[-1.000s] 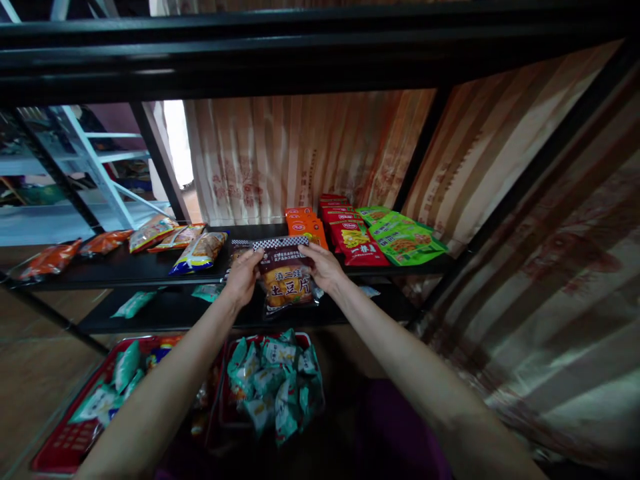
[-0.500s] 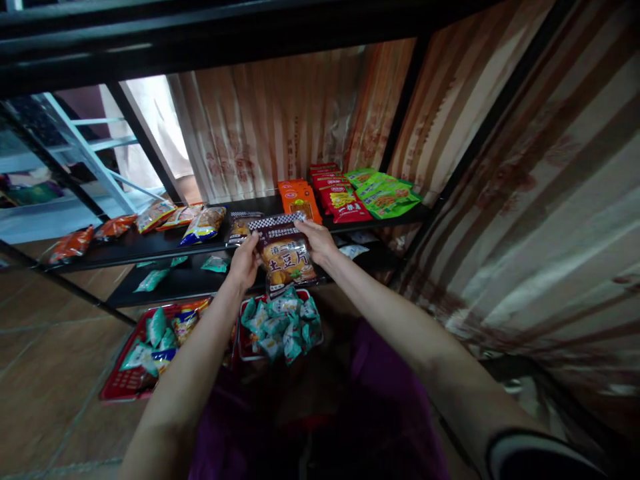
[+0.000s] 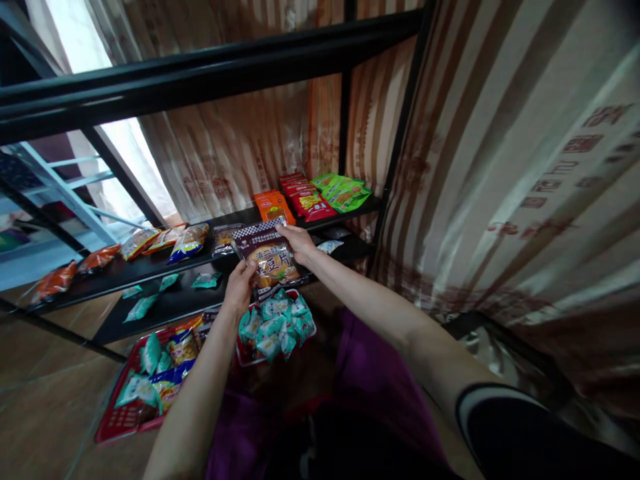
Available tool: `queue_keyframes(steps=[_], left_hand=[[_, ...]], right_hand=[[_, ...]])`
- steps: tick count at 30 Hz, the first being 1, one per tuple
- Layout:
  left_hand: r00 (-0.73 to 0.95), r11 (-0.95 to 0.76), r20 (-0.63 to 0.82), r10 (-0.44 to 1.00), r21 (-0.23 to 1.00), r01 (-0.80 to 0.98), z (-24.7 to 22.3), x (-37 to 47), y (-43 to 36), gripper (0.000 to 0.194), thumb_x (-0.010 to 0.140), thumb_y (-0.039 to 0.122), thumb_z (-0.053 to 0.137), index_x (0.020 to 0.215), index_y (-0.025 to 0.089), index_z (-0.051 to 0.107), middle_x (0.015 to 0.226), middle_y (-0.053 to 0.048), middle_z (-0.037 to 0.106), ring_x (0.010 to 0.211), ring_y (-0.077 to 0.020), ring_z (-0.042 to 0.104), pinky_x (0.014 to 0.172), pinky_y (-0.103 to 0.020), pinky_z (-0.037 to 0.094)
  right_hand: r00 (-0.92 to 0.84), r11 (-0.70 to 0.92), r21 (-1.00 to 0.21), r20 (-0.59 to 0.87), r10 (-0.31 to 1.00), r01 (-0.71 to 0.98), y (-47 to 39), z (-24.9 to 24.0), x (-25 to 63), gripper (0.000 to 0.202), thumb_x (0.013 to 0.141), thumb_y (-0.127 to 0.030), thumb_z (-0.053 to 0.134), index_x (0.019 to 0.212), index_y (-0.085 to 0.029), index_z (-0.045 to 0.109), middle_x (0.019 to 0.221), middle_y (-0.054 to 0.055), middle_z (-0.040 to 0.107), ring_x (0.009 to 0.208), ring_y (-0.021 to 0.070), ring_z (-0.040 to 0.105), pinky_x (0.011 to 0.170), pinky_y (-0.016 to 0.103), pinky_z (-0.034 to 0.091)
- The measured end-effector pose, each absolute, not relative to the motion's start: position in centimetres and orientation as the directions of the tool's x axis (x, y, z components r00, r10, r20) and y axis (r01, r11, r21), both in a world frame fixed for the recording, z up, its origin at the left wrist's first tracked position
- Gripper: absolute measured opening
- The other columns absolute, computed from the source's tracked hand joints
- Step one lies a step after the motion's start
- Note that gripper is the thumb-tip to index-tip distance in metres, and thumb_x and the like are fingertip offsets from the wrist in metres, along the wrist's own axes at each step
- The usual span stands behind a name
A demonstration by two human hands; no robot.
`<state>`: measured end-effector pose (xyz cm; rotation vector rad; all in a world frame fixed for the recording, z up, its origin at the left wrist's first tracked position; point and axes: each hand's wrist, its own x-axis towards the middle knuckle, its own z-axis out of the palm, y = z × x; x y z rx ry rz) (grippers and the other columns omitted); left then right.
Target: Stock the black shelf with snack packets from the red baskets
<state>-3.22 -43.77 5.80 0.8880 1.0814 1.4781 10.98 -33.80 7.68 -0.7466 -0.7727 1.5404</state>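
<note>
Between both hands is a brown bag of potato chips (image 3: 267, 257) with a checkered top band, its printed front facing me. My left hand (image 3: 241, 283) grips its lower left edge, thumb on the front. My right hand (image 3: 299, 243) pinches its upper right corner. The bag is held in front of the black shelf (image 3: 150, 263), above a small basket (image 3: 313, 330) full of teal snack packets (image 3: 277, 327). Behind it on the shelf lie another brown bag (image 3: 225, 239) and an orange packet (image 3: 274, 207).
Red packets (image 3: 311, 202) and green packets (image 3: 345, 193) lie at the shelf's right end; orange bags (image 3: 56, 280) at the left. A red basket (image 3: 107, 420) of mixed snacks stands on the floor. A black post (image 3: 395, 153) and striped curtain (image 3: 450, 200) bound the right.
My view has turned to the right and the shelf appears farther left. Both hands still hold the brown bag, which is now tilted a little, with my left hand lower on its edge.
</note>
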Motion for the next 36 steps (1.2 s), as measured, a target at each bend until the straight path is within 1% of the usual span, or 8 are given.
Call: queue_keyframes(steps=[3,6,10,15,21,27,33,36], left_hand=[[-0.215,-0.095,0.021,0.976,0.936,-0.339,5.7,-2.7,-44.3,0.042,0.059,0.039,0.079,0.09,0.017,0.063,0.083,-0.002,0.07,0.077,-0.0163,0.066,0.067,-0.025,0.051],[-0.245,-0.135,0.041,0.969,0.915,-0.38,5.6,-2.7,-44.6,0.036,0.062,0.036,0.076,0.091,0.018,0.063,0.086,-0.002,0.07,0.081,-0.0165,0.067,0.073,-0.027,0.052],[-0.274,-0.154,0.04,0.961,0.9,-0.408,5.8,-2.8,-44.5,0.028,0.067,0.03,0.073,0.091,0.018,0.063,0.092,-0.002,0.071,0.086,-0.0171,0.067,0.08,-0.03,0.053],[-0.29,-0.171,0.055,0.955,0.904,-0.391,6.3,-3.2,-44.3,0.02,0.072,0.027,0.069,0.089,0.018,0.064,0.09,-0.003,0.071,0.088,-0.0171,0.067,0.082,-0.031,0.053],[-0.259,-0.145,0.039,0.965,0.903,-0.405,5.7,-3.6,-43.7,0.032,0.068,0.033,0.075,0.093,0.016,0.064,0.091,-0.004,0.071,0.088,-0.0178,0.066,0.084,-0.032,0.051],[-0.144,-0.034,-0.026,0.989,0.914,-0.404,5.1,-3.9,-44.3,0.044,0.066,0.043,0.076,0.1,0.018,0.064,0.097,-0.005,0.071,0.086,-0.0184,0.066,0.079,-0.031,0.052],[-0.094,-0.022,-0.021,0.995,0.9,-0.434,4.0,-3.9,-44.4,0.045,0.063,0.032,0.08,0.102,0.018,0.064,0.099,-0.004,0.07,0.094,-0.0174,0.065,0.09,-0.032,0.047],[-0.149,-0.066,0.004,0.989,0.907,-0.415,3.2,-4.0,-44.0,0.047,0.062,0.032,0.08,0.104,0.017,0.064,0.095,-0.004,0.071,0.092,-0.0167,0.065,0.095,-0.034,0.044]], right_hand=[[-0.138,-0.098,-0.835,-0.027,0.99,-0.542,-35.1,8.1,11.7,0.017,0.069,-0.028,0.077,0.079,-0.016,0.069,0.07,-0.001,0.071,0.058,0.0101,0.061,0.056,0.022,0.049],[-0.181,-0.113,-0.864,-0.026,0.983,-0.49,-36.3,8.1,12.4,0.02,0.067,-0.03,0.079,0.079,-0.018,0.069,0.07,-0.002,0.07,0.058,0.0081,0.059,0.054,0.019,0.046],[-0.257,-0.128,-0.906,-0.022,0.966,-0.403,-37.1,8.0,13.1,0.021,0.066,-0.032,0.08,0.077,-0.017,0.069,0.072,0.0,0.069,0.061,0.0092,0.058,0.055,0.02,0.046],[-0.285,-0.123,-0.917,-0.011,0.958,-0.379,-37.1,8.2,13.2,0.016,0.068,-0.025,0.079,0.076,-0.017,0.068,0.066,-0.002,0.066,0.058,0.0075,0.056,0.053,0.018,0.045],[-0.266,-0.121,-0.917,-0.017,0.964,-0.38,-36.5,7.9,12.6,0.023,0.062,-0.024,0.083,0.066,-0.015,0.062,0.055,-0.006,0.058,0.048,0.0043,0.048,0.044,0.014,0.039],[-0.185,-0.132,-0.912,-0.064,0.981,-0.389,-35.8,7.5,11.9,0.021,0.071,-0.024,0.076,0.065,-0.015,0.058,0.05,-0.007,0.053,0.041,0.0029,0.041,0.038,0.015,0.029],[-0.178,-0.154,-0.905,-0.088,0.98,-0.396,-34.4,7.1,11.0,0.028,0.07,-0.03,0.078,0.065,-0.016,0.055,0.049,-0.008,0.051,0.039,0.0025,0.038,0.036,0.015,0.026],[-0.216,-0.176,-0.9,-0.094,0.972,-0.398,-34.1,6.7,11.0,0.029,0.07,-0.035,0.078,0.067,-0.017,0.055,0.054,-0.007,0.054,0.043,0.0034,0.043,0.04,0.015,0.031]])
